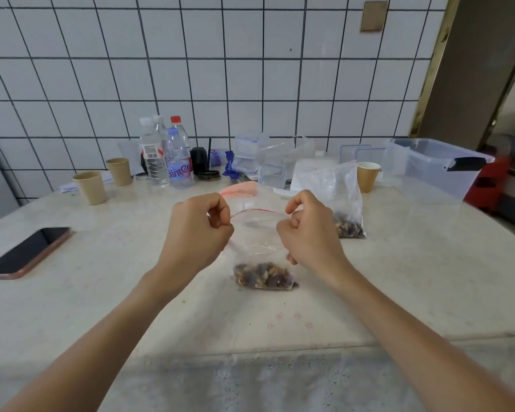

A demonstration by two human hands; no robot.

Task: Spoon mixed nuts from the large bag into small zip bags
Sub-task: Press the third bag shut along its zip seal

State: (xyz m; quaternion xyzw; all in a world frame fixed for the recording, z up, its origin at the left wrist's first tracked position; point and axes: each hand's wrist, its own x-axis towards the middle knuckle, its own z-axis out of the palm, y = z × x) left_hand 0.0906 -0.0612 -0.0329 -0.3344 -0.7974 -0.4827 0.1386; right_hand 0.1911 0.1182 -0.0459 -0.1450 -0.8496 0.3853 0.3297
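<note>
At the left edge of the frame a phone (pixel 27 252) lies flat on the table (pixel 399 278), and two paper cups (pixel 90 187) stand above it toward the upper left, with water bottles (pixel 177 157) just right of them against the tiled wall.

At centre, the left hand (pixel 198 230) has its fingers curled and pinches the left end of the red zip strip (pixel 254 211) of a small bag (pixel 260 248). The strip runs nearly level across the frame, from this hand to the other, so its long axis lies left to right between the two grips. The bag hangs down from that strip, and its nuts (pixel 263 276) sit in a low heap at the bottom, resting on the table below and between the hands.

The right hand (pixel 309 233) is likewise curled, pinching the strip's right end. Both hands are equally near the strip; neither has to reach. The strip looks stretched taut, and I judge the coming move is to press or run fingers along it from one end to the other to seal it, though whether it is already closed I cannot tell.

Just right of the right hand, a second bag (pixel 344 200) with nuts at its bottom stands on the table. A third cup (pixel 367 175) stands behind it, and a clear tub (pixel 440 166) sits at the right.
</note>
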